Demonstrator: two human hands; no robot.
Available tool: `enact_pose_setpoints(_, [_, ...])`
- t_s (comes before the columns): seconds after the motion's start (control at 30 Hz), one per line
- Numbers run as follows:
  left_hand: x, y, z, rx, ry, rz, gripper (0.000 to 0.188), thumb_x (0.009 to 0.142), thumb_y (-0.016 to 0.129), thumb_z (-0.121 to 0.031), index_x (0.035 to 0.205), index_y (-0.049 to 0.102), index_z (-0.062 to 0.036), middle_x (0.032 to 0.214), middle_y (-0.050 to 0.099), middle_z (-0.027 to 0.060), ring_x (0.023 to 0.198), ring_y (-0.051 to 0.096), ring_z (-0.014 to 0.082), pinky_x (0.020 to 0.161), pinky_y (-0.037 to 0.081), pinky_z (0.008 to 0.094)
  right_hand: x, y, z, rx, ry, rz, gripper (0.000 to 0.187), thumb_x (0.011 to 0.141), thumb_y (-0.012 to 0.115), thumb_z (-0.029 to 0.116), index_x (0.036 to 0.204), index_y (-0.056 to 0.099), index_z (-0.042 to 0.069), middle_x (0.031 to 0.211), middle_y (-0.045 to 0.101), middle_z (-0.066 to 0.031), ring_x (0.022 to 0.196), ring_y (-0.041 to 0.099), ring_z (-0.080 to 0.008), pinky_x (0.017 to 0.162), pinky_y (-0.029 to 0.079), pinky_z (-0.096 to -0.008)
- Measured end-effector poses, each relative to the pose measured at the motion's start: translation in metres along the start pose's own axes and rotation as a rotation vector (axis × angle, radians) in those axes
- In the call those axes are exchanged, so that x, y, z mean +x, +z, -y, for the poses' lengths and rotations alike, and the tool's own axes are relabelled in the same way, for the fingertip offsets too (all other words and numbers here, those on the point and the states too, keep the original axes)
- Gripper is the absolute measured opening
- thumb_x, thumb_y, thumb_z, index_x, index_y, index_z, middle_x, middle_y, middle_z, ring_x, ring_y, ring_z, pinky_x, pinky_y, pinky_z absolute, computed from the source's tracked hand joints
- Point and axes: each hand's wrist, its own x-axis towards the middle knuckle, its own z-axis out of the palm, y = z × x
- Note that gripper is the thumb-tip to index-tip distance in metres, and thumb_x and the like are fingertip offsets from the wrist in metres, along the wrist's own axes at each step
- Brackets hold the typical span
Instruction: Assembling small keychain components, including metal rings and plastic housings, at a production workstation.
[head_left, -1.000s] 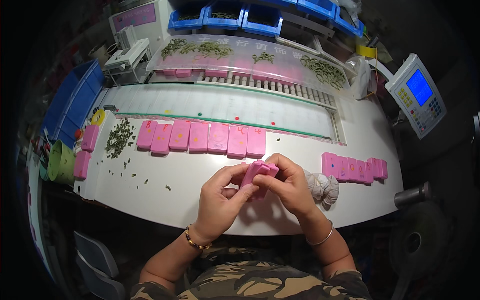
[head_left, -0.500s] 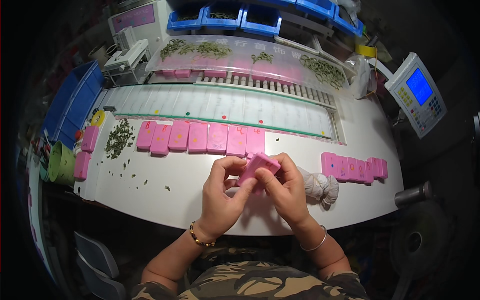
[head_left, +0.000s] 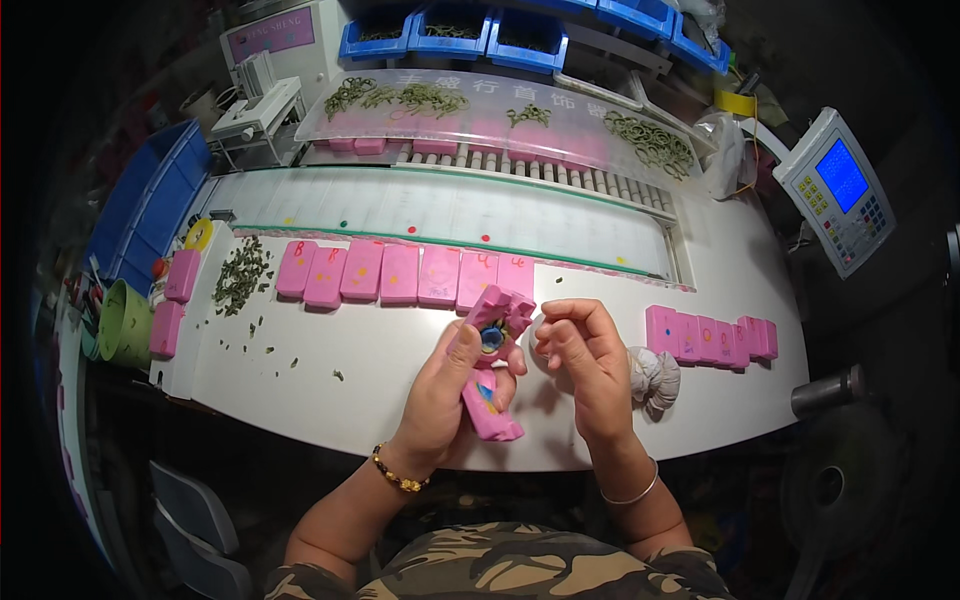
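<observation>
My left hand (head_left: pixel 437 395) grips a pink rubber mould that is spread apart. Its upper half (head_left: pixel 500 305) shows a rounded hollow with blue and dark colouring, and the lower half (head_left: pixel 492 420) hangs beneath, with blue and yellow marks. Just to the right, apart from the mould, is my right hand (head_left: pixel 588 365), its fingers curled in toward the thumb; whatever they pinch is too small to make out. A row of pink mould blocks (head_left: pixel 400 275) lies beyond my hands. Beside my right hand sits a knotted whitish cloth bag (head_left: pixel 655 378).
More pink blocks (head_left: pixel 705 338) stand at the right, near a tilted keypad panel (head_left: pixel 840 185). Small dark green pieces (head_left: pixel 242 278) are heaped at the left. Behind runs a pale conveyor belt (head_left: pixel 440 205), under a clear cover (head_left: pixel 480 100) bearing green rings. A green bin (head_left: pixel 125 325) stands far left.
The mould has gone from closed between both hands to spread open in my left hand. My right hand has drawn away to the right. Coloured dots on the belt have shifted left.
</observation>
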Motion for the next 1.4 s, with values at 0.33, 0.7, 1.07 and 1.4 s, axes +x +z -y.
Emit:
enact_pose_setpoints(0.33, [-0.002, 0.004, 0.009, 0.093, 0.024, 0.021, 0.041, 0.104, 0.039, -0.040, 0.121, 0.048, -0.0031, 0.103, 0.058, 0.0080, 0.084, 0.059, 0.0127, 0.074, 0.051, 0.0261, -0.007, 0.005, -0.002, -0.015, 0.011, 0.059, 0.014, 0.096, 0.060, 0.011, 0.105, 0.061, 0.000, 0.091, 0.061, -0.0003, 0.079, 0.055, -0.0057, 0.071, 0.045, -0.0210])
enact_pose_setpoints(0.7, [-0.006, -0.005, 0.008, 0.217, 0.195, 0.045, 0.023, 0.101, 0.052, -0.019, 0.114, 0.056, 0.0007, 0.104, 0.062, 0.0036, 0.097, 0.057, 0.0080, 0.088, 0.048, 0.0249, -0.013, -0.007, -0.003, 0.299, 0.146, 0.157, 0.013, 0.095, 0.060, 0.008, 0.105, 0.063, 0.000, 0.097, 0.062, 0.0003, 0.092, 0.056, -0.0077, 0.088, 0.044, -0.0235])
enact_pose_setpoints(1.07, [-0.003, -0.005, 0.013, 0.278, 0.248, -0.056, 0.023, 0.101, 0.051, -0.015, 0.116, 0.056, 0.0025, 0.104, 0.062, 0.0043, 0.097, 0.058, 0.0092, 0.087, 0.048, 0.0255, -0.018, 0.002, -0.015, 0.155, 0.008, 0.104, 0.024, 0.087, 0.065, -0.005, 0.110, 0.060, 0.001, 0.100, 0.062, -0.0021, 0.091, 0.059, -0.0086, 0.082, 0.048, -0.0242])
enact_pose_setpoints(1.4, [-0.009, -0.010, 0.010, 0.249, 0.189, 0.013, 0.020, 0.099, 0.054, -0.010, 0.114, 0.059, 0.0025, 0.107, 0.060, 0.0056, 0.098, 0.059, 0.0108, 0.088, 0.048, 0.0258, -0.018, -0.013, -0.015, 0.372, 0.086, 0.232, 0.024, 0.086, 0.063, -0.008, 0.108, 0.061, 0.001, 0.104, 0.064, -0.0041, 0.096, 0.062, -0.0112, 0.088, 0.050, -0.0261])
